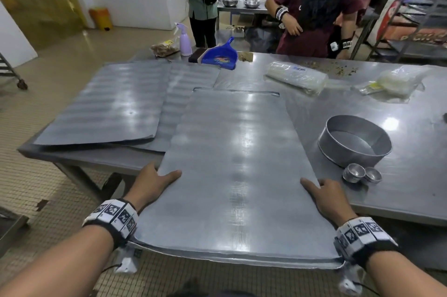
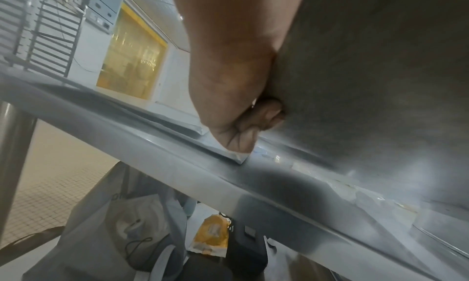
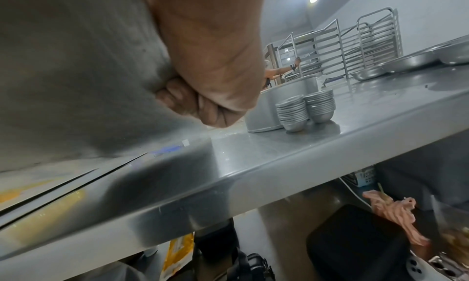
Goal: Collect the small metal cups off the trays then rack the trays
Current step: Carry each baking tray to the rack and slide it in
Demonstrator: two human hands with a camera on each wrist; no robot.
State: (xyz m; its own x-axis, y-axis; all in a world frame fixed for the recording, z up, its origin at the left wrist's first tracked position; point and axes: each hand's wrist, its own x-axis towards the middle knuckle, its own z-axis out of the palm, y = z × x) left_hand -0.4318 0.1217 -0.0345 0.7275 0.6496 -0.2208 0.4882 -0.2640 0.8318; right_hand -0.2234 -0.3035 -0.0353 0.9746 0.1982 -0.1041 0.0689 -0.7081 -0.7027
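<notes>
A large flat metal tray (image 1: 237, 175) lies lengthwise in front of me, its near end jutting past the table edge. My left hand (image 1: 157, 180) grips its left edge, thumb on top and fingers (image 2: 269, 114) curled under. My right hand (image 1: 324, 191) grips the right edge the same way, fingers (image 3: 182, 102) curled beneath. Two stacks of small metal cups (image 1: 361, 173) (image 3: 304, 109) stand on the table to the right of the tray. Two more trays (image 1: 104, 105) lie overlapped at the left. The wrist views show the held tray's underside (image 2: 380, 64) (image 3: 63, 64).
A round cake tin (image 1: 354, 142) stands behind the cups. Plastic bag packs (image 1: 297, 77), a blue dustpan (image 1: 221, 53) and a spray bottle (image 1: 185, 40) sit at the far side. People stand beyond the table. Tray racks (image 3: 342, 50) (image 1: 411, 9) stand at the right.
</notes>
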